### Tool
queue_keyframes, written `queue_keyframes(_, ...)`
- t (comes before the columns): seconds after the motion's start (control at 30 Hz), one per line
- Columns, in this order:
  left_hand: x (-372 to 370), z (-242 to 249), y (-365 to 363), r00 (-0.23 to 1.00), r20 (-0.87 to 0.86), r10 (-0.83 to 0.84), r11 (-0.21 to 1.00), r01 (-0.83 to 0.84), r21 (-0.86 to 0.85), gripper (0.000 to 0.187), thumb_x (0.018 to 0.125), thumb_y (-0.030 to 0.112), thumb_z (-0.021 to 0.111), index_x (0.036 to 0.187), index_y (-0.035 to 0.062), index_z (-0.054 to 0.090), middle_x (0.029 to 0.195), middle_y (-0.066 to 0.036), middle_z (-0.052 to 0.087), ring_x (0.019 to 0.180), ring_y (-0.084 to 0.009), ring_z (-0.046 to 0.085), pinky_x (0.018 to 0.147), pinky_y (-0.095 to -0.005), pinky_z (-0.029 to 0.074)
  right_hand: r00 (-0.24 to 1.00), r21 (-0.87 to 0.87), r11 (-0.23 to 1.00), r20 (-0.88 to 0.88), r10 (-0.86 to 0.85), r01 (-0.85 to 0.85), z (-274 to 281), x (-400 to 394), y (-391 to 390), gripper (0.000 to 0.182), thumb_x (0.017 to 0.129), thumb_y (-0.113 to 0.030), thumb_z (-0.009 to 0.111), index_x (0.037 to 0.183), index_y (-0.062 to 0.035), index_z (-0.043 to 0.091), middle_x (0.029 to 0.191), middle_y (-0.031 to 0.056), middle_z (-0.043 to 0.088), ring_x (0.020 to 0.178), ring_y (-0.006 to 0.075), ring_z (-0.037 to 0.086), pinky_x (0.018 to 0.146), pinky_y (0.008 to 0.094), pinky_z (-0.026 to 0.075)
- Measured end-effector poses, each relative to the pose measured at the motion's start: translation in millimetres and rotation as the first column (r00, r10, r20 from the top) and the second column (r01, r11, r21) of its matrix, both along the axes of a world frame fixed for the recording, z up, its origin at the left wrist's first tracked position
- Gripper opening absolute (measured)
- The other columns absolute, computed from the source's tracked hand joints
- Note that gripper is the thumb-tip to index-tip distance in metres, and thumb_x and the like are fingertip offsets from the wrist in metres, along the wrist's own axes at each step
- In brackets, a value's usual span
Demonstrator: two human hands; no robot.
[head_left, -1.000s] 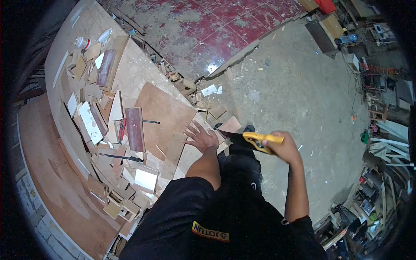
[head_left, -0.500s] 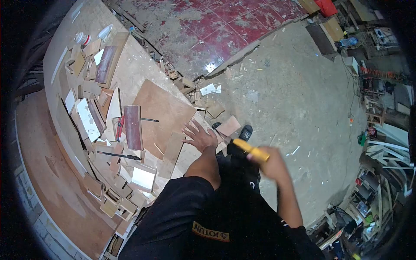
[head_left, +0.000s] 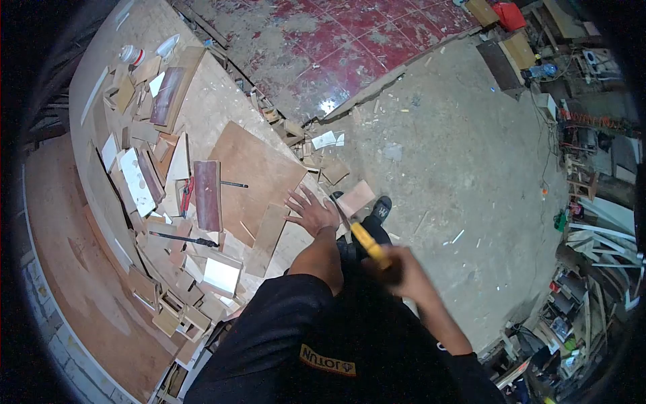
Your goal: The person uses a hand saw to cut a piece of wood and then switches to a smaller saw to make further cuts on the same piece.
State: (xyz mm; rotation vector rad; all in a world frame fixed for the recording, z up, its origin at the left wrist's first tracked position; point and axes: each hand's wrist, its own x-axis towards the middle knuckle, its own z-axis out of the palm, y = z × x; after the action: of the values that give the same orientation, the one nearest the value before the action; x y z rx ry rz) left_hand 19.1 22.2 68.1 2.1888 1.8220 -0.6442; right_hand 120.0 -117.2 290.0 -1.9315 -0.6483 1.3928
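Observation:
My left hand lies flat with fingers spread on the pale wood at the bench edge. Beside its fingers are a large brown plywood sheet and a narrow light board. My right hand, blurred by motion, is wrapped around the yellow handle of a hand saw. Its thin dark blade, seen nearly edge-on, points toward the bench edge just right of my left hand. A pinkish wood piece shows just beyond the blade, overlapping one of my shoes in this view.
Wood offcuts, a maroon-faced block, a black rod-like tool and a white-capped container crowd the workbench. Scraps lie on the concrete floor. Piled timber lines the right side.
My right hand and the saw have moved left and down, closer to my body. My left hand stays flat in about the same place.

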Motion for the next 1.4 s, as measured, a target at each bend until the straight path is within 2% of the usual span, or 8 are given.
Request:
queue_keyframes(0.07,-3.4,-11.2,-1.8,1.000,-0.007,-0.002,0.999,0.002,0.040,0.084,0.090,0.046,0.050,0.157,0.0146,0.010,0.162,-0.022,0.002,0.147,-0.0472,0.003,0.110,-0.0729,0.010,0.996,0.037,0.999,0.090,-0.008,0.005,-2.4,-26.5,10.2,0.028,0.087,-0.029,0.071,0.087,-0.0012,0.066,0.075,0.0140,0.068,0.068,0.0289,0.067,0.060,0.0365,0.050)
queue_keyframes(0.13,-2.4,-6.3,-0.4,1.000,0.029,0.011,0.999,-0.012,0.029,0.085,0.089,0.046,0.050,0.157,0.0135,0.010,0.162,-0.022,0.002,0.147,-0.0468,0.002,0.111,-0.0724,0.007,0.973,-0.292,0.938,0.069,0.218,-0.190,11.4,-32.7,26.6,0.033,0.087,-0.032,0.070,0.095,-0.0008,0.064,0.090,0.0211,0.068,0.086,0.0380,0.067,0.072,0.0423,0.052)
queue_keyframes(0.37,-1.1,1.9,-2.4,0.999,0.037,0.007,0.999,-0.009,0.042,0.086,0.090,0.047,0.052,0.157,0.0135,0.009,0.161,-0.023,0.002,0.148,-0.0466,0.002,0.110,-0.0726,0.009,0.989,-0.254,0.964,0.103,0.103,-0.074,-1.7,-43.3,-7.8,0.040,0.087,-0.037,0.070,0.101,-0.0008,0.062,0.094,0.0229,0.067,0.092,0.0395,0.066,0.076,0.0450,0.051)
queue_keyframes(0.73,-0.4,4.1,2.2,0.999,0.024,0.022,0.999,-0.021,-0.044,0.088,0.089,0.045,0.050,0.157,0.0104,0.006,0.161,-0.025,0.000,0.147,-0.0481,0.001,0.110,-0.0731,0.008,0.983,-0.253,0.964,0.178,-0.038,0.083,13.3,-24.5,15.5,0.031,0.084,-0.027,0.072,0.078,0.0022,0.062,0.064,0.0164,0.063,0.057,0.0220,0.059,0.059,0.0379,0.048)
queue_keyframes(1.03,-0.1,0.3,-1.2,1.000,0.020,0.019,1.000,-0.019,0.000,0.089,0.088,0.045,0.051,0.157,0.0113,0.008,0.162,-0.023,-0.001,0.147,-0.0478,0.002,0.110,-0.0725,0.008,0.988,-0.113,0.992,0.153,-0.036,0.054,-0.8,-20.3,-6.5,0.028,0.086,-0.025,0.072,0.087,0.0010,0.063,0.075,0.0158,0.065,0.067,0.0204,0.060,0.063,0.0363,0.048)
queue_keyframes(1.07,-0.1,0.9,-0.5,1.000,0.020,0.014,1.000,-0.014,0.010,0.087,0.088,0.046,0.051,0.157,0.0118,0.010,0.162,-0.023,0.000,0.147,-0.0469,0.004,0.110,-0.0719,0.009,0.985,-0.069,0.982,-0.014,-0.174,0.173,-4.1,-33.3,-3.7,0.029,0.088,-0.028,0.071,0.094,-0.0002,0.063,0.084,0.0196,0.067,0.076,0.0283,0.066,0.068,0.0387,0.051)
queue_keyframes(1.2,1.0,2.6,-0.8,1.000,-0.011,0.015,1.000,-0.015,0.005,0.086,0.089,0.046,0.050,0.157,0.0122,0.011,0.161,-0.023,0.001,0.148,-0.0459,0.005,0.110,-0.0715,0.011,0.994,-0.224,0.972,0.103,-0.046,0.068,4.0,-41.1,-13.2,0.032,0.090,-0.031,0.068,0.098,-0.0007,0.061,0.090,0.0254,0.066,0.089,0.0438,0.066,0.072,0.0468,0.052)
queue_keyframes(1.4,-3.2,-4.1,-3.3,0.999,0.046,0.006,0.998,-0.009,0.068,0.086,0.089,0.047,0.051,0.157,0.0120,0.011,0.161,-0.024,0.004,0.147,-0.0465,0.006,0.110,-0.0721,0.011,0.950,-0.098,0.995,0.306,0.060,-0.031,-22.5,-61.6,-30.7,0.033,0.090,-0.030,0.068,0.100,0.0009,0.061,0.088,0.0244,0.066,0.089,0.0425,0.066,0.072,0.0474,0.052)
